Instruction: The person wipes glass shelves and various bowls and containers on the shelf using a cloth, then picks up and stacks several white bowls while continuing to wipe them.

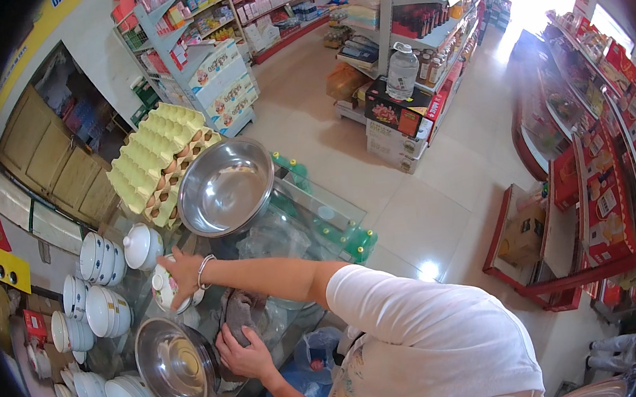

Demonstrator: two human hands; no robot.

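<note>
My right hand (188,275), wearing a bracelet, stretches over a white lidded bowl with a floral pattern (161,286). Its fingers are spread across one side of the lid; whether they touch it, I cannot tell. My left hand (244,349) grips a grey cloth (243,313) just beside a stack of stainless steel basins (173,364). A second lidded bowl, plain white (142,247), stands beyond the floral one. Both bowls and the basins rest on a glass counter (129,311).
Stacked white bowls (106,310) line the counter's far side. A large steel basin (226,186) sits near egg trays (158,158) holding some eggs. Green bottles (350,241) show by the glass edge. Beyond are a carton stack with a water jug (402,72) and store shelves (594,174).
</note>
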